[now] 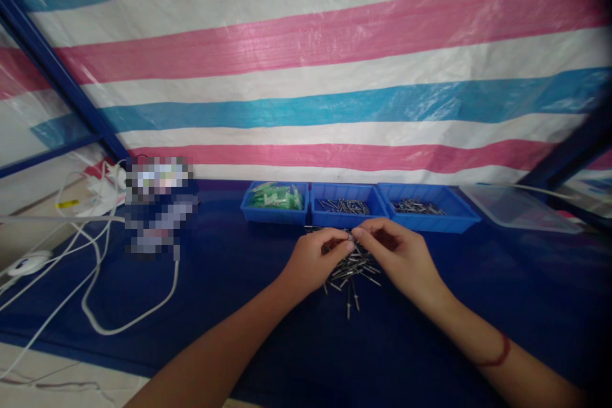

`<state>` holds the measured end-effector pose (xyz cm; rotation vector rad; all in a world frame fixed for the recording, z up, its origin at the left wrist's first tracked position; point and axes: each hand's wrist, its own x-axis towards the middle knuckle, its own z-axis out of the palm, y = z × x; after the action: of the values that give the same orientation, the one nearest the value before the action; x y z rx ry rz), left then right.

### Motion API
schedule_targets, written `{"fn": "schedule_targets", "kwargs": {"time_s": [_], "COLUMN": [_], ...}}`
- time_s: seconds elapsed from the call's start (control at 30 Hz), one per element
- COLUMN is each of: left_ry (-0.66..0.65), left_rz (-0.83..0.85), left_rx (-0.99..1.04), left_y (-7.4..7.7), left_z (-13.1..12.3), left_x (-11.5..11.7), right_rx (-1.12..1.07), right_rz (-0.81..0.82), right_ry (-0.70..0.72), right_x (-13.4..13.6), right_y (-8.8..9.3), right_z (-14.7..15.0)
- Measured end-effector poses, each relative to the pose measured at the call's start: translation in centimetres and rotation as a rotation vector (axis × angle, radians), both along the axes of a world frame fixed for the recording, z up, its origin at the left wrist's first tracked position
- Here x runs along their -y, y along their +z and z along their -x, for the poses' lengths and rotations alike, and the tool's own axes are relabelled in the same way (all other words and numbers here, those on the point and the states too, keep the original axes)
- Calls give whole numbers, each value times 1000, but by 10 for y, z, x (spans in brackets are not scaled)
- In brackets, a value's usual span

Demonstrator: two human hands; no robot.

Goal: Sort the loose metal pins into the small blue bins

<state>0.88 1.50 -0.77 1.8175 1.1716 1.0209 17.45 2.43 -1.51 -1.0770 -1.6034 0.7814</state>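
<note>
A loose pile of blind rivets (356, 264), silvery with thin stems, lies on the dark blue tabletop. Above it my left hand (313, 261) is closed in a pinch, and a tiny silvery piece that looks like a rivet shows at its fingertips. My right hand (401, 255) is also pinched, its thumb and forefinger meeting the left fingertips; what lies between them is mostly covered. Behind the hands stand three blue bins: the left bin (275, 216) has green-and-white bagged pieces, the middle bin (347, 191) and the right bin (456, 207) hold metal rivets.
A clear plastic lid (521, 207) lies right of the bins. White cables (102, 325) loop across the left side, near a white mouse-like object (31, 262) and a blurred patch. A striped plastic sheet (306, 102) hangs behind the table, between blue frame posts.
</note>
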Motion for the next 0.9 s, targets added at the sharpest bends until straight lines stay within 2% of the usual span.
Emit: {"fn": "schedule_targets", "kwargs": {"time_s": [0.17, 0.27, 0.33, 0.4, 0.57, 0.67, 0.8, 0.9], "left_ry": [45, 75, 57, 22, -40, -36, 3, 20], "left_rz": [-9, -81, -160, -247, -312, -312, -314, -324], "left_rx": [4, -84, -185, -321, -653, -716, -744, -755], "left_y": [-1, 3, 7, 10, 4, -1, -2, -1], "left_z": [2, 7, 11, 14, 18, 17, 15, 15], "left_x": [-3, -5, -5, -5, -2, -2, -3, -4], "right_rx": [27, 91, 168, 247, 490, 712, 755, 722], "right_rz": [-5, -3, -36, -109, -249, -287, -361, -408], "right_ry": [54, 104, 84, -42, -573, -697, -664, -487], "right_x": [0, -3, -10, -21, -52, -64, -63, -53], "right_y": [2, 4, 6, 8, 4, -3, -7, -1], "right_z": [0, -3, -11, -25, -75, -94, -89, -71]}}
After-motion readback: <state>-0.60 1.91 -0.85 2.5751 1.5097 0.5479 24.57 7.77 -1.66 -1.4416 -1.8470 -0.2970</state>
